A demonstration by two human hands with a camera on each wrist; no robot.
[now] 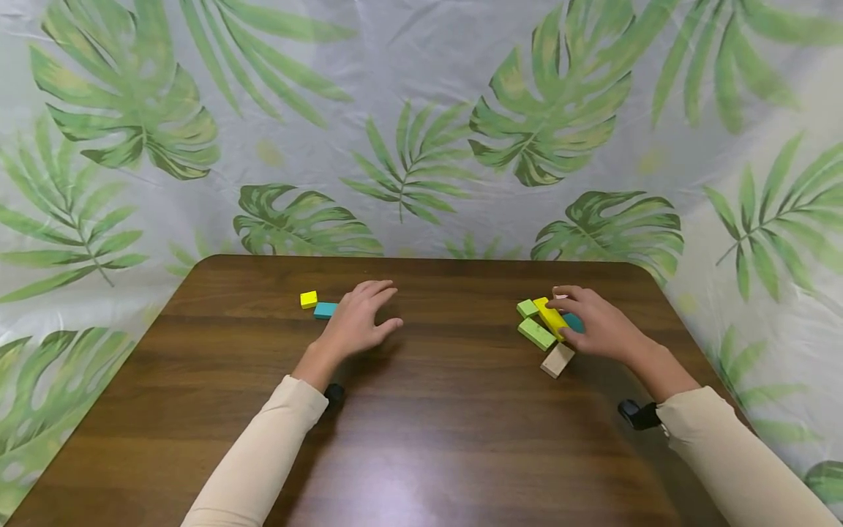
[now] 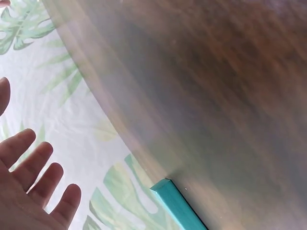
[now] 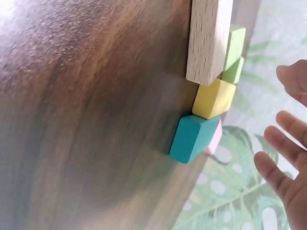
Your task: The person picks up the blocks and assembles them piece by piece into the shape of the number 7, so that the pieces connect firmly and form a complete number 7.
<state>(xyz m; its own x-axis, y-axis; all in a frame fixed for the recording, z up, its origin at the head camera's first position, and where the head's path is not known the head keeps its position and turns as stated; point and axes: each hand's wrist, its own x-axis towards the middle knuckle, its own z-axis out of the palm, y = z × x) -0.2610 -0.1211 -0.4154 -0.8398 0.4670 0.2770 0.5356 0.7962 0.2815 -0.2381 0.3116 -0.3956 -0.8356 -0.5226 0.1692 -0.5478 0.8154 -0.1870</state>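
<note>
My left hand hovers with its fingers apart and holds nothing. It partly covers a teal block, seen in the left wrist view as a long teal bar. Beyond that block lies a small yellow block. Over a group of blocks at the right is my right hand, its fingers spread and apart from them in the right wrist view. The group has a long yellow block, two light green blocks, a plain wooden block, a teal block and a pink block.
The blocks lie on a dark brown wooden table. A leaf-printed cloth hangs behind the far edge and along the sides. Each wrist wears a black camera strap, the right one showing more fully.
</note>
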